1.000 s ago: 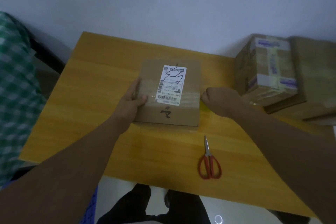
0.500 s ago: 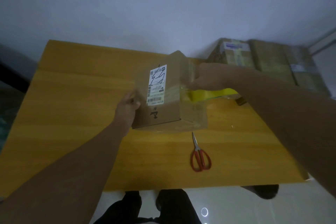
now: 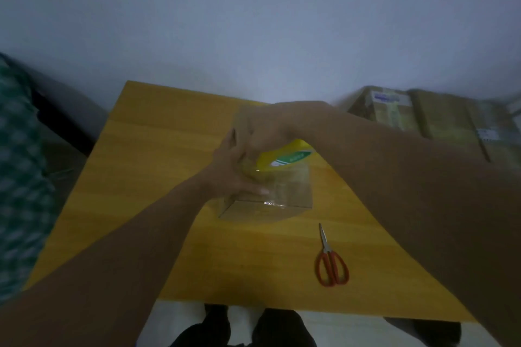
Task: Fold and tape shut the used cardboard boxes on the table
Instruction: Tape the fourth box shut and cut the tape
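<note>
**Desk:** Status? Where's the box?

**Me:** Cardboard box (image 3: 284,194) sits mid-table (image 3: 158,155), toward the far half. From my feed I get a shiny clear-taped top face and a darker near side under it. Pic's dim and smeared, so the edges are mushy. The far part of the box is behind both hands.

**Desk:** Hands?

**Me:** Left hand (image 3: 231,169) is laid against the box's left side, fingers fairly straight and pointing away from me, thumb stretched over the taped face. It's pressing, not curled round anything afaict, though the other hand overlaps its fingertips. Right hand (image 3: 265,129) crosses in from the right, fingers curled down round a yellow tape roll (image 3: 284,153), holding it on top of the box. Only the roll's yellow rim and a bit of green/white label show, the rest is under the fist. Can't make out where the tape strip starts or ends.

**Desk:** Anything else?

**Me:**
- Red-handled scissors (image 3: 331,259), blades together, lie near the front edge, well apart from the box.
- Stacked boxes (image 3: 417,115) are at far right, blurred and cut off by the frame, labels unreadable.
- Green checked cloth (image 3: 17,177) is at left, cropped, can't tell what it is.
- Dark trouser legs (image 3: 270,327) show below the table's front edge.
</note>
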